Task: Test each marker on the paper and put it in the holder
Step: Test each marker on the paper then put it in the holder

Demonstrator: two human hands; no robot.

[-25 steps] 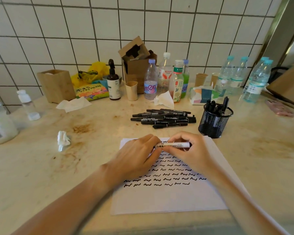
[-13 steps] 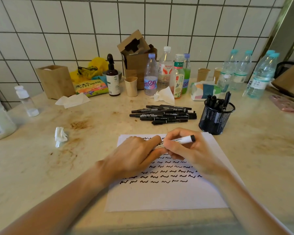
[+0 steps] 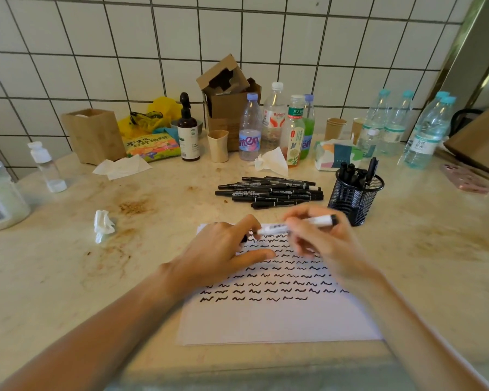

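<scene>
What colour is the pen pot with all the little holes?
Black. The round wire-mesh pen holder is black, seen best in the head view.

Bottles [image 3: 274, 121], cardboard box [image 3: 228, 104], crumpled tissue [image 3: 103, 224] on counter [image 3: 68, 266]

1. A white-barrelled marker [image 3: 299, 224] is gripped by the right hand [image 3: 321, 244] above the paper [image 3: 277, 320] — motion blur is seen there.
2. The paper's top edge is rested on by the left hand [image 3: 223, 249], with a small dark item, probably the cap, glimpsed at its fingers.
3. Black markers [image 3: 271, 191] are piled beside the mesh holder [image 3: 355, 197] — several already stand inside.
</scene>
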